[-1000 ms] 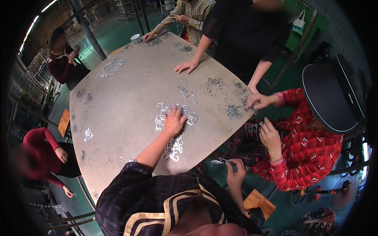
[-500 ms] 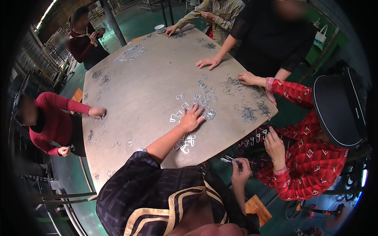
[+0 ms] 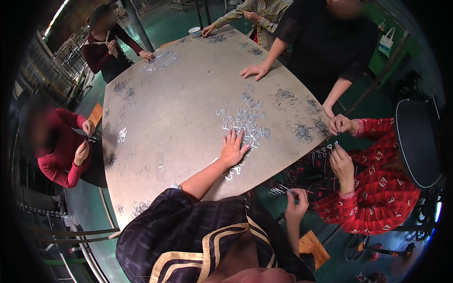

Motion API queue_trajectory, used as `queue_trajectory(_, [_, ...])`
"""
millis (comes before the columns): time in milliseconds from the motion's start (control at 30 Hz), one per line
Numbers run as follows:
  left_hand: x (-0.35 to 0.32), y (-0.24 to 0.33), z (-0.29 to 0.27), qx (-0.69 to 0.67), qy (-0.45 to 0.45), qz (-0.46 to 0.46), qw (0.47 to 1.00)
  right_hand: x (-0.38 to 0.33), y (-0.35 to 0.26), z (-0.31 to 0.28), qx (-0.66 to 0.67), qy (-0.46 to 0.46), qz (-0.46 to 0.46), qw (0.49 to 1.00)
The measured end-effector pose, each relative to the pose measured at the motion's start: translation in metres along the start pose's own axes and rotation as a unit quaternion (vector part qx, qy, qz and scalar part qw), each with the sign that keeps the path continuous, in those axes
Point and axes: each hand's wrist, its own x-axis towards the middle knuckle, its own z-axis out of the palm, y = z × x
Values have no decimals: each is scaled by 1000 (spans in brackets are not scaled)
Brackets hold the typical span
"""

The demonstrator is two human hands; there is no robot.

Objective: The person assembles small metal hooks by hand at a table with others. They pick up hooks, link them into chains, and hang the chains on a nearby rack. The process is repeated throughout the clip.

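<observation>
In the head view, the left hand (image 3: 232, 150) is laid flat and released, fingers spread, on the large round grey-brown table (image 3: 179, 94), resting on the near edge of a scattered pile of small bent silvery wire clips (image 3: 247, 123). The pile is spread away from the fingertips toward the far side, with a few clips under the palm. The right hand (image 3: 296, 200) is held off the table's near edge, clenched on a thin bundle of silvery wire pieces (image 3: 279, 190). The left hand is nearer the pile. Against the earlier frame, the left hand has stayed on the pile.
</observation>
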Motion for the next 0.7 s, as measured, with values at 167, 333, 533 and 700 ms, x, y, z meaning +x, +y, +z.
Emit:
queue_trajectory(167, [-29, -10, -37, 11, -10, 27, 1000, -3, 7, 5, 1, 15, -1, 1000])
queue_trajectory(333, [-91, -10, -30, 147, -10, 70, 987, -3, 6, 2, -11, 18, 22, 1000])
queue_trajectory(533, [-78, 16, -26, 167, -38, 80, 982, -2, 3, -5, 10, 14, 0, 1000])
queue_trajectory(700, [-61, 39, -24, 169, -34, 125, 977, -12, -8, -11, 28, 27, 10, 999])
